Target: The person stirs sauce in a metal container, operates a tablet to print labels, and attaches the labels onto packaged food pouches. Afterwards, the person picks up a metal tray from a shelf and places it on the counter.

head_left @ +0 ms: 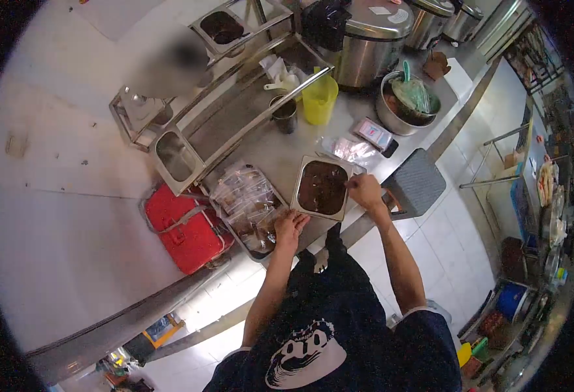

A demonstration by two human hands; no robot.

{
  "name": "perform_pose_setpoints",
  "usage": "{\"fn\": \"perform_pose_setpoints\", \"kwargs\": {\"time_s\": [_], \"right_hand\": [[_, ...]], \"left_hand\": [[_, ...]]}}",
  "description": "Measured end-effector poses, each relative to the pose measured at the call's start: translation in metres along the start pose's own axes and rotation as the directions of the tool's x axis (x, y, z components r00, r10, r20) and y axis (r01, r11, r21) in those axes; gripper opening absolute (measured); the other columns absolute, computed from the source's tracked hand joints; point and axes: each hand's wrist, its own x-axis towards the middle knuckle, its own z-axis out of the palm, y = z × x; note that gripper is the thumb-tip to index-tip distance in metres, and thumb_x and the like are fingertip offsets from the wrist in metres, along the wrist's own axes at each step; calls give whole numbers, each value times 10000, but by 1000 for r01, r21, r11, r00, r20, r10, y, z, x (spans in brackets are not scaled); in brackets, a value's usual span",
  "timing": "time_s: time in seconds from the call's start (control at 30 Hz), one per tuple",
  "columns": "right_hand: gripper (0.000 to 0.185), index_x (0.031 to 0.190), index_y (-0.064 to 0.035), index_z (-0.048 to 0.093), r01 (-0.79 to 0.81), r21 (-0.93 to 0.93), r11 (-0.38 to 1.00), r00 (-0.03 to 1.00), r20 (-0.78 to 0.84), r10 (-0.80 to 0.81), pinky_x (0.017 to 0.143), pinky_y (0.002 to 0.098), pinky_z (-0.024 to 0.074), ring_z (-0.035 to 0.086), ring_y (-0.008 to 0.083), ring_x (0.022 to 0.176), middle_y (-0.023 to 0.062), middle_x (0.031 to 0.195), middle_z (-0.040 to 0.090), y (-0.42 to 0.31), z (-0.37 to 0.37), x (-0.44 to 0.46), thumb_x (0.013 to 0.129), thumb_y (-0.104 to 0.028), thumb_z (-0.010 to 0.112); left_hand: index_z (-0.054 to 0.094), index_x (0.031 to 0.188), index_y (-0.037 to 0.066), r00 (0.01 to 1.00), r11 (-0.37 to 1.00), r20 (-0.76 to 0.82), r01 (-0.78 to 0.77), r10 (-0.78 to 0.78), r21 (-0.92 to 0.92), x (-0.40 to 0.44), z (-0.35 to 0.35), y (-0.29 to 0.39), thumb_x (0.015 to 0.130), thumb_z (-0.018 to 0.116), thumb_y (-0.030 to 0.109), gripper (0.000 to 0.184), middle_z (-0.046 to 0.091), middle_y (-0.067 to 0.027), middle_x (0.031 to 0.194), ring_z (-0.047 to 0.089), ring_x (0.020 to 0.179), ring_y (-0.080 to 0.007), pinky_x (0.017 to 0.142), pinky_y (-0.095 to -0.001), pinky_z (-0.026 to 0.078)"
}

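Head view shows 1 square metal pan point(296, 187) with dark brown food point(324, 189), on the counter point(284, 147) close before the person, probably so both hands reach it easily. Left hand point(288, 227) has its fingers loosely spread at the near left corner, perhaps to steady the pan. Right hand point(366, 191) is bent by the right rim; if it pinches something, I cannot tell. Just at left, 1 tray point(273, 187) of small filled bags point(244, 196) limits the side room. Behind the pan, clear plastic point(352, 151) and 1 pink-white packet point(373, 132) stand in the way toward the metal bowl point(397, 125).
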Motion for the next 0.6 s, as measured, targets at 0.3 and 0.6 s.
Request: {"fn": "perform_pose_setpoints", "kwargs": {"time_s": [0.3, 0.6], "right_hand": [[176, 786, -77, 730, -136, -18, 991, 990, -36, 135, 658, 455, 514, 635, 391, 673, 184, 698, 653, -14, 0, -27, 764, -242, 671], [192, 784, -86, 736, -160, -68, 985, 983, 80, 165, 642, 445, 522, 671, 364, 723, 168, 773, 683, -17, 15, -41, 779, -265, 666]], "left_hand": [[521, 985, 10, 1000, 1000, 4, -14, 14, 19, -5, 2, -4, 925, 560, 45, 80, 604, -119, 934, 667, 858, -294, 856, -476, 582], [522, 931, 0, 1000, 999, -8, 6, -7, -53, -33, 19, -35, 932, 566, 52, 68, 621, -157, 951, 654, 969, -323, 914, -501, 553]]}}
